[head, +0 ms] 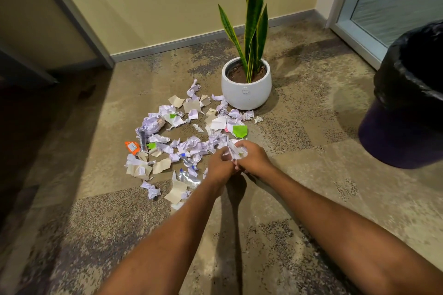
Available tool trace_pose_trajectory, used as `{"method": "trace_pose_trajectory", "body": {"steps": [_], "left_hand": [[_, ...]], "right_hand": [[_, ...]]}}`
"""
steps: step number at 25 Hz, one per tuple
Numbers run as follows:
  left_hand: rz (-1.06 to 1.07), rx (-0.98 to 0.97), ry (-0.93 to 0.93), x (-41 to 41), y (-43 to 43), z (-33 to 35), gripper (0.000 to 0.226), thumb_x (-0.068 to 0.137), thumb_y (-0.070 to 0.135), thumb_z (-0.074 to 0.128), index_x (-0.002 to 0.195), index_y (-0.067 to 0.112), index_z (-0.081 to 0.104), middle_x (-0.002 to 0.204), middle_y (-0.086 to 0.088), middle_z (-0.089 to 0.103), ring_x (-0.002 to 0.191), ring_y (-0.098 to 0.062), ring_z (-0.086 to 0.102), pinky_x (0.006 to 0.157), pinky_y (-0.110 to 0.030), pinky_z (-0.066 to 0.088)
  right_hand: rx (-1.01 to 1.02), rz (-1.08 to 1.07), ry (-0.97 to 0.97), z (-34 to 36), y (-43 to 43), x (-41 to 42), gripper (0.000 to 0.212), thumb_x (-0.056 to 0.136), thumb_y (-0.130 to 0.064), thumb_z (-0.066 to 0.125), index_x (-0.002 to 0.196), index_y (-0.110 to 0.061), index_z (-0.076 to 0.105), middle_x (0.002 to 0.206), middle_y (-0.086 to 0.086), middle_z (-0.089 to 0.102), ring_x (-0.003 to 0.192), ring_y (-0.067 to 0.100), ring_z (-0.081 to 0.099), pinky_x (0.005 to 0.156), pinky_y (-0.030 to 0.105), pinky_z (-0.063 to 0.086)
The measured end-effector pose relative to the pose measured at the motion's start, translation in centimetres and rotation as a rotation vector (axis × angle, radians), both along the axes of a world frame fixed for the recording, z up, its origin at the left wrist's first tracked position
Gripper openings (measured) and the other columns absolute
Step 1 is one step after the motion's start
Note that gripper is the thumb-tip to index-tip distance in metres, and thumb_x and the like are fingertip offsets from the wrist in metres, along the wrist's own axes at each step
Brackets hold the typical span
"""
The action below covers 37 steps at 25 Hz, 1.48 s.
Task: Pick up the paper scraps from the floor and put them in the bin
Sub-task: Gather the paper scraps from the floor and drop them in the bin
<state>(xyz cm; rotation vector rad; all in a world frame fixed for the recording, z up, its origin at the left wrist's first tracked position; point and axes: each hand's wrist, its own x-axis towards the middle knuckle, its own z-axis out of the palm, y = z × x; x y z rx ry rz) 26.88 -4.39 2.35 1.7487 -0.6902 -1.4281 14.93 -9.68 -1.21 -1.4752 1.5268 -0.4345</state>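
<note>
My left hand (219, 165) and right hand (254, 158) met on the near side of the white plant pot (246, 93), both curled shut round a crumpled wad of white paper (236, 149) held between them. Just beyond my knuckles, toward the pot, the paper scraps (191, 127) lay strewn over the carpet (263, 235), a green piece (240, 131) nearest the pot and an orange wrapper (132, 147) farthest left of it. The bin (412, 108), lined black, stood well right of the pot.
</note>
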Motion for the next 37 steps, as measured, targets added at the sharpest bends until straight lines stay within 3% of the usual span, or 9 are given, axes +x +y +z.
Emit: {"method": "trace_pose_trajectory", "body": {"steps": [7,11,15,17,20,25,30,34,37], "left_hand": [[-0.001,-0.039,0.042,-1.5,0.2,1.2,0.059,0.085,-0.024,0.052,0.133,0.009,0.063,0.107,-0.020,0.070,0.089,-0.024,0.066,0.072,-0.035,0.056],[-0.044,-0.104,0.081,-2.8,0.1,2.7,0.053,0.086,-0.017,0.060,0.117,0.027,0.068,0.098,0.000,0.077,0.091,-0.015,0.073,0.075,-0.030,0.063],[-0.079,-0.179,-0.013,-5.7,-0.8,4.8,0.067,0.096,-0.003,0.064,0.155,0.022,0.048,0.143,-0.005,0.063,0.127,-0.021,0.064,0.104,-0.043,0.059],[-0.103,-0.274,-0.055,-7.3,-1.4,6.1,0.065,0.098,-0.004,0.058,0.157,0.021,0.047,0.144,-0.001,0.065,0.127,-0.013,0.066,0.108,-0.038,0.056],[-0.171,-0.437,-0.049,-9.5,-2.4,8.8,0.073,0.090,-0.016,0.050,0.155,0.016,0.050,0.126,0.011,0.072,0.108,0.009,0.071,0.088,-0.013,0.057],[-0.212,-0.580,-0.037,-13.9,-4.5,13.9,0.077,0.091,-0.018,0.048,0.160,0.017,0.043,0.139,-0.005,0.068,0.116,-0.012,0.071,0.076,-0.011,0.056],[-0.337,-0.693,-0.032,-18.4,-6.7,18.4,0.080,0.089,-0.014,0.052,0.159,0.023,0.045,0.135,-0.003,0.072,0.112,-0.013,0.075,0.081,-0.028,0.060],[-0.431,-0.726,0.074,-22.9,-8.1,20.8,0.079,0.088,-0.020,0.054,0.158,0.016,0.047,0.134,-0.008,0.073,0.114,-0.016,0.074,0.099,-0.036,0.061],[-0.518,-0.673,0.110,-26.3,-8.9,21.9,0.075,0.088,-0.019,0.057,0.155,0.013,0.050,0.127,-0.012,0.075,0.116,-0.025,0.073,0.103,-0.042,0.059]], "right_hand": [[0.151,-0.151,-0.294,1.2,0.4,-1.5,0.059,0.075,0.014,0.068,0.125,-0.019,0.072,0.102,0.012,0.078,0.076,0.021,0.076,0.062,0.037,0.065],[0.177,-0.194,-0.416,3.5,-0.1,-3.5,0.063,0.080,0.020,0.071,0.132,-0.015,0.067,0.112,0.016,0.074,0.077,0.025,0.077,0.053,0.031,0.060],[0.115,-0.262,-0.455,6.8,-0.7,-5.7,0.061,0.078,0.022,0.068,0.125,-0.017,0.070,0.112,0.011,0.076,0.079,0.019,0.076,0.052,0.027,0.057],[0.049,-0.285,-0.460,8.7,-1.3,-7.0,0.059,0.078,0.022,0.067,0.122,-0.018,0.071,0.112,0.011,0.078,0.079,0.019,0.074,0.048,0.022,0.053],[-0.049,-0.308,-0.503,12.0,-2.3,-9.0,0.059,0.081,0.023,0.065,0.122,-0.019,0.070,0.112,0.009,0.079,0.088,0.021,0.076,0.053,0.021,0.055],[-0.251,-0.363,-0.523,17.9,-3.6,-13.1,0.059,0.082,0.021,0.064,0.117,-0.026,0.071,0.111,0.003,0.079,0.095,0.021,0.079,0.064,0.028,0.061],[-0.452,-0.486,-0.520,22.6,-4.0,-17.8,0.055,0.080,0.019,0.066,0.112,-0.025,0.074,0.111,0.003,0.078,0.092,0.013,0.076,0.068,0.029,0.062],[-0.547,-0.627,-0.476,25.1,-3.9,-22.0,0.054,0.077,0.014,0.068,0.106,-0.031,0.072,0.112,0.002,0.078,0.097,0.016,0.077,0.071,0.032,0.065],[-0.545,-0.720,-0.439,25.8,-3.5,-25.7,0.051,0.076,0.012,0.065,0.099,-0.032,0.074,0.104,-0.001,0.080,0.087,0.016,0.079,0.057,0.028,0.061]]}}
